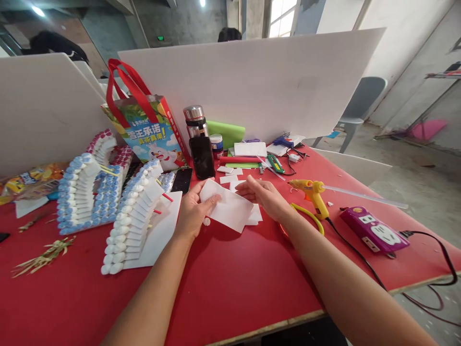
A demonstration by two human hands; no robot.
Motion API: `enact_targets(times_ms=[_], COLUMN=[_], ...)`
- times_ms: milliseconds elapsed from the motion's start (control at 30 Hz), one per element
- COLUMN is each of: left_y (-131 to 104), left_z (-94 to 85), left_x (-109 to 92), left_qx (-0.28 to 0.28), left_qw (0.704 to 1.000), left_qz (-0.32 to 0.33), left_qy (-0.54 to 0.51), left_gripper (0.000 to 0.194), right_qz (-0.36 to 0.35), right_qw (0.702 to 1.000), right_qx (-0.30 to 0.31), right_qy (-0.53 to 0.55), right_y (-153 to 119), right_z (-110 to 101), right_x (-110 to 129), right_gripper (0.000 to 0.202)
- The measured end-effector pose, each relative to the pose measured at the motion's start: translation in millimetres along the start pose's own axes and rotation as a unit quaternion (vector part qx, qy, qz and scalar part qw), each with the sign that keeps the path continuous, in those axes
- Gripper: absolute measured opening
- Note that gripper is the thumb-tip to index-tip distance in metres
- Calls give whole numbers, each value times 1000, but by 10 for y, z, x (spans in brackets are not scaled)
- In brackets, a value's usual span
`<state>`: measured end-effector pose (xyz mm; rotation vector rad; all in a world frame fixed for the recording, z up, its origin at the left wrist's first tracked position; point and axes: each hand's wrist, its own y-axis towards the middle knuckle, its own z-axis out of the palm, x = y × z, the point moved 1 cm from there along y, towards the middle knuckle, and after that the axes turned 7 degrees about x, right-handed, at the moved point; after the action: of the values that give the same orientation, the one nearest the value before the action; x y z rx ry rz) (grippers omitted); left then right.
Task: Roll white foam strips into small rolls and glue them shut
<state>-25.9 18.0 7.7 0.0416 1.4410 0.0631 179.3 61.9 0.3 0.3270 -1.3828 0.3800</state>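
Observation:
My left hand (197,207) pinches a white piece of card (230,207) between thumb and fingers, holding it tilted above the red table. Close to the card's upper right edge is my right hand (264,196), its fingers stretched out; whether the fingertips touch the card cannot be made out. More white card pieces (255,216) lie under and behind it. To the left stands a curved white model (135,226) made of folded strips with white, rounded ends, resting on a white sheet (167,230). A yellow hot glue gun (313,192) with a long glue stick lies right of my right hand.
A purple power strip (374,230) with cables sits at the right. Further back are a phone propped against a steel flask (194,120), a colourful bag (147,129), a green cutter (275,163) and a tall white board (252,86). Blue-and-white models (79,192) stand left.

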Motion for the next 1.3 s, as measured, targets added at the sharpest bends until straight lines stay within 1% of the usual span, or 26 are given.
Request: enact_targets(times_ms=[67, 133, 200, 267, 367, 433, 500, 533, 600, 667, 733, 767, 800, 867, 900, 967, 1033, 1067, 1133, 1167, 1300], left_y=[-13, -27, -38, -39, -13, 19, 57, 77, 115, 138, 133, 117, 92, 26, -10, -77, -130, -149, -172, -177, -173], left_z=[18, 40, 35, -6, -96, -153, -196, -211, -229, -227, -192, -159, -114, -3, 53, 156, 236, 262, 286, 287, 266], left_x=[-1, -6, -21, -38, -39, -19, 7, 18, 28, 26, 27, 35, 49, 93, 117, 158, 184, 189, 186, 182, 183], left_qx=[15, 35, 45, 48, 62, 34, -3, -13, -16, -8, 13, 32, 52, 96, 96, 89, 132, 158, 199, 208, 206], left_qw=[1000, 999, 998, 996, 995, 998, 998, 998, 997, 996, 997, 997, 998, 995, 994, 993, 988, 984, 976, 974, 975], left_qz=[-8, -10, -6, -6, -9, 15, 49, 62, 76, 79, 71, 58, 43, 6, 3, 3, -12, -18, -24, -24, -22], left_qy=[0, 22, 54, 77, 74, 45, 28, 22, -1, -33, -42, -32, -15, 33, 58, 72, 78, 80, 82, 82, 81], left_gripper=[59, 45, 32, 28, 31, 37, 43, 46, 53, 62, 67, 66, 62, 47, 39, 30, 27, 26, 26, 26, 26], right_qz=[-6, -21, -34, -44, -48, -52, -51, -49, -44, -41, -38, -38, -38, -39, -45, -78, -123, -134, -128, -118, -104], right_qw=[998, 994, 991, 991, 995, 997, 997, 995, 991, 989, 990, 992, 994, 998, 998, 994, 985, 982, 979, 979, 979], right_qx=[36, 49, 37, 21, 9, -20, -64, -82, -98, -92, -78, -70, -57, -36, -38, -71, -118, -134, -154, -160, -172], right_qy=[-48, -96, -121, -123, -87, -45, 6, 32, 80, 111, 112, 100, 80, 28, 2, -26, -14, 3, 30, 36, 39], right_y=[-27, -49, -58, -53, -28, -3, 25, 38, 54, 55, 40, 30, 20, 7, 6, 16, 38, 50, 71, 77, 82], right_z=[70, 136, 174, 181, 156, 122, 77, 55, 24, 23, 55, 78, 101, 127, 120, 66, -21, -62, -119, -132, -120], right_x=[0, -16, -45, -71, -87, -87, -84, -83, -78, -74, -73, -74, -75, -76, -73, -60, -47, -47, -59, -69, -108], right_gripper=[53, 46, 42, 39, 37, 36, 36, 36, 35, 35, 34, 34, 34, 34, 34, 33, 31, 30, 28, 27, 27])
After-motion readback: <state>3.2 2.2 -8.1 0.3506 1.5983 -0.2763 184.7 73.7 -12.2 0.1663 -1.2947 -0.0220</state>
